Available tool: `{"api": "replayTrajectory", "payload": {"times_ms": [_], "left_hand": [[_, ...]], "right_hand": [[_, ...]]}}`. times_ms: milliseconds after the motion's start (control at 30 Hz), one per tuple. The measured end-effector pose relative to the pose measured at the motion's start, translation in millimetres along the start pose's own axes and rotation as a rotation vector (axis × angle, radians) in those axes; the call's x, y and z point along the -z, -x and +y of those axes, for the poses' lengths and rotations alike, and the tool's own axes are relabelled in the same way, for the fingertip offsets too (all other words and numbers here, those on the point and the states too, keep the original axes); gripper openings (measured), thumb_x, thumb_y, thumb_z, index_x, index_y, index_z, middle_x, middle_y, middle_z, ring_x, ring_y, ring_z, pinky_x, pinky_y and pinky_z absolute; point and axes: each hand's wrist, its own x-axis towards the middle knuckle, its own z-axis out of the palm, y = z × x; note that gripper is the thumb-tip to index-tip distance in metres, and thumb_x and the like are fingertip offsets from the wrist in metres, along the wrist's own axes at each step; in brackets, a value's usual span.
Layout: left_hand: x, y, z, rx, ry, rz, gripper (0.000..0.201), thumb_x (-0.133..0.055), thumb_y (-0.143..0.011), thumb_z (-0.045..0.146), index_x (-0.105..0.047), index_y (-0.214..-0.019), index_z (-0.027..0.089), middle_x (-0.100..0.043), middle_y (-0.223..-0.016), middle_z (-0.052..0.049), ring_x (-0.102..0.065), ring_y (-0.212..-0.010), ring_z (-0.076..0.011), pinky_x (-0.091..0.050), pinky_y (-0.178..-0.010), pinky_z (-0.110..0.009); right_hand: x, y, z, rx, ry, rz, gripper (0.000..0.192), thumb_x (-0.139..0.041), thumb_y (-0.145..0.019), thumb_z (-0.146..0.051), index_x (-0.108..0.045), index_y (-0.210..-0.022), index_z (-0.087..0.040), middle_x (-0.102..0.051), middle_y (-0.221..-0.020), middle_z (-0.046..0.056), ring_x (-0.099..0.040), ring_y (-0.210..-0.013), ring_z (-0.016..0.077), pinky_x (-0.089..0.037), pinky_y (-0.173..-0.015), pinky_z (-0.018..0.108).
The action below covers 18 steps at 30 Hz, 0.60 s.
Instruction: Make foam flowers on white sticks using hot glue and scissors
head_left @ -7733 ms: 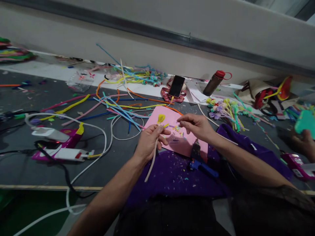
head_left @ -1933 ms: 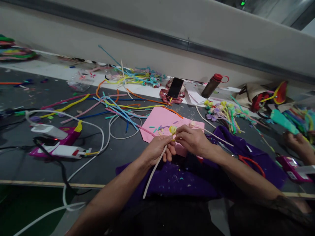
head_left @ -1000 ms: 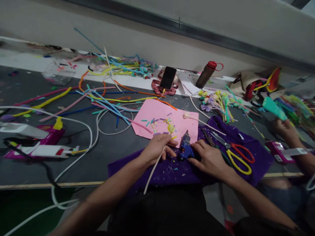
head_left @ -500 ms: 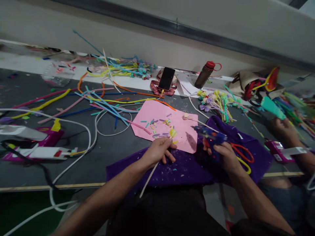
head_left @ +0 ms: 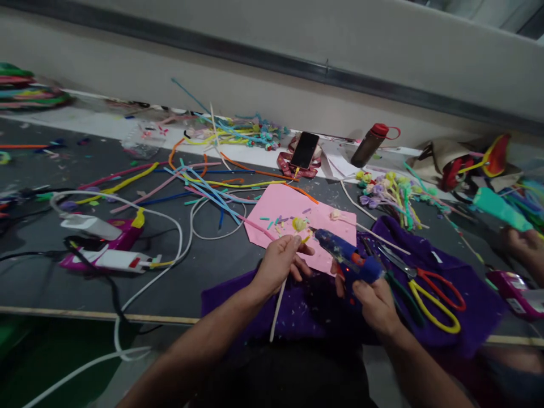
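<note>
My left hand point(head_left: 283, 260) pinches a pipe-cleaner flower, its yellow head point(head_left: 300, 224) above the fingertips and its pale stem point(head_left: 278, 309) slanting down below the palm. A blue glue gun point(head_left: 346, 252) is gripped in my right hand point(head_left: 374, 297), its nozzle close to the yellow head; whether they touch I cannot tell. Under them lies a pink sheet point(head_left: 272, 201) scattered with short purple, teal and yellow snippets. Another pale flower stem point(head_left: 369, 231) rests across the sheet's right edge. Scissors point(head_left: 429, 283) with red and yellow handles and dark-green-handled pliers point(head_left: 402, 297) lie on the purple cloth point(head_left: 471, 277).
Long coloured pipe cleaners point(head_left: 204, 192) and a magenta power strip point(head_left: 121, 235) with white cables lie leftward. Behind are a phone point(head_left: 306, 150), a dark bottle point(head_left: 369, 146) and finished flowers point(head_left: 391, 192). At right, another person's hand point(head_left: 521, 243) holds something teal.
My right hand has brought the glue gun leftward, its nozzle now by the yellow flower head. The scissors and pliers have come into fuller view. The camera view has shifted left.
</note>
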Motion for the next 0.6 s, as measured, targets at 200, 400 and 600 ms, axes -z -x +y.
{"api": "replayTrajectory", "payload": {"times_ms": [200,400,600], "left_hand": [[1.6,0.3,1.4,-0.023,0.013,0.003,0.041,-0.046,-0.078,0.052,-0.052,-0.083,0.012,-0.065,-0.079,-0.009,-0.059,-0.044,-0.0112,-0.038,-0.031,-0.017],[2.2,0.2,1.7,-0.034,0.011,0.001,0.039,-0.045,-0.08,0.051,-0.051,-0.083,0.013,-0.065,-0.08,-0.008,-0.059,-0.044,-0.0113,-0.039,-0.031,-0.017],[2.3,0.0,0.9,-0.042,0.003,-0.01,0.038,-0.043,-0.081,0.049,-0.051,-0.083,0.012,-0.065,-0.089,-0.011,-0.059,-0.044,-0.0103,-0.038,-0.03,-0.017]], "right_hand": [[-3.9,-5.8,2.9,0.023,0.084,-0.004,0.026,-0.044,-0.083,-0.038,-0.06,-0.086,-0.018,-0.054,-0.057,0.0,-0.048,-0.048,0.0137,-0.041,-0.052,0.028],[-6.9,-8.8,4.4,0.046,0.136,0.018,0.025,-0.043,-0.084,-0.035,-0.06,-0.076,-0.018,-0.052,-0.054,-0.001,-0.047,-0.049,0.0131,-0.04,-0.055,0.028],[-6.4,-9.2,6.0,0.038,0.203,0.023,0.025,-0.044,-0.084,-0.035,-0.06,-0.073,-0.018,-0.052,-0.054,0.0,-0.048,-0.05,0.0138,-0.038,-0.051,0.027]]}}
